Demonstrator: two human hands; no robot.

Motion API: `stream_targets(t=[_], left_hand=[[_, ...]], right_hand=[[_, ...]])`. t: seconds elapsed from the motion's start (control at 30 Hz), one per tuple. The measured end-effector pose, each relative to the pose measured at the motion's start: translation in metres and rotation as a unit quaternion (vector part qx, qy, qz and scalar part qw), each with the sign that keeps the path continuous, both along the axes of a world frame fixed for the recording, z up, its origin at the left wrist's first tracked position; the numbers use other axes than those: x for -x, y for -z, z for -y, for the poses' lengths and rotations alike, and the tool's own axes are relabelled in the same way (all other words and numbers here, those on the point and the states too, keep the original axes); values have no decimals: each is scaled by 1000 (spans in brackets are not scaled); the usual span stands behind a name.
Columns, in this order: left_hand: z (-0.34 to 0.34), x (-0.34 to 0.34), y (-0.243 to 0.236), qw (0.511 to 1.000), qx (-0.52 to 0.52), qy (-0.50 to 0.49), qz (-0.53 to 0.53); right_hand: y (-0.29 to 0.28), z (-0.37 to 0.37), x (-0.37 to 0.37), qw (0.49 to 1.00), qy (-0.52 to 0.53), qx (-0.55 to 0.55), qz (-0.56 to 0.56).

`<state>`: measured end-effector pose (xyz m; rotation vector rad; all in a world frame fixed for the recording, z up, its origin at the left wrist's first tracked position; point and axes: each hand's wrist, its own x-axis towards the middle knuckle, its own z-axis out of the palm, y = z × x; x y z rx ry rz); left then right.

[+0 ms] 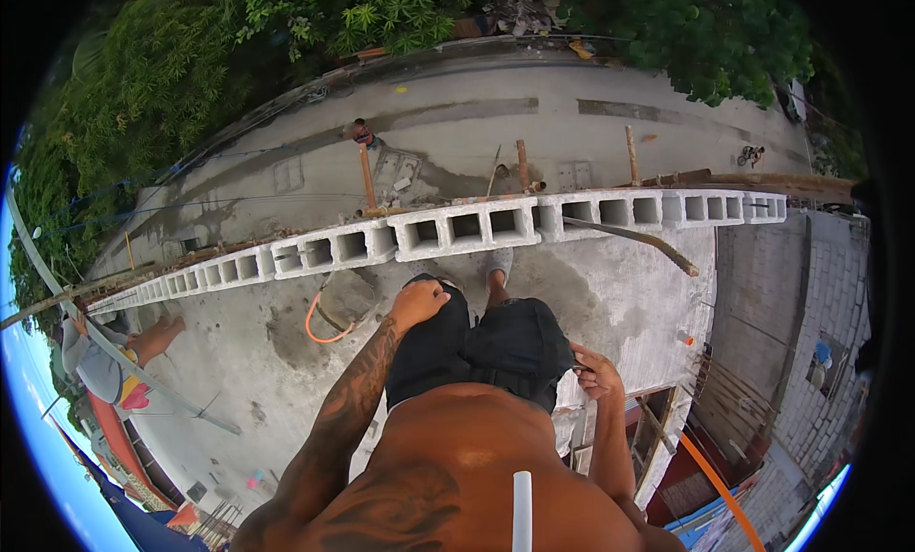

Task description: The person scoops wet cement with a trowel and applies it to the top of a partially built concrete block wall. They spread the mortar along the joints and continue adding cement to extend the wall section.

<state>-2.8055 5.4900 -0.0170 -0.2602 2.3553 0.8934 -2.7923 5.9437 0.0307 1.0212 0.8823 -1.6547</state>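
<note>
My left hand (419, 302) lies on the thigh of my black shorts (515, 342), holding no object, its fingertips partly turned away. At the right side of the shorts, the fingers of my right hand (598, 371) pinch a bit of dark cloth by the pocket. In front of my feet runs a long row of grey hollow concrete blocks (465, 226), their openings facing up. A thin wooden stick (639, 235) lies across the blocks, one end jutting toward me. Neither hand touches the blocks.
An orange hose loop (319, 328) lies on the concrete slab (610, 285). At the left, another person (105, 357) is beside a long pale pole (143, 376). Beyond the blocks, upright wooden posts (367, 178) stand at the edge, with a street (457, 85) far below.
</note>
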Motion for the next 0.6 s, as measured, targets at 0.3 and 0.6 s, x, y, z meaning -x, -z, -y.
stream_targets(t=[0.3,0.6], left_hand=[[-96,62,-35,975,-211,63,-10],[-125,72,-115,861,-498,-33,103]], right_hand=[[36,-62,-43,992,121,22,24],[-153,-34,25,970,65,-30,-232]])
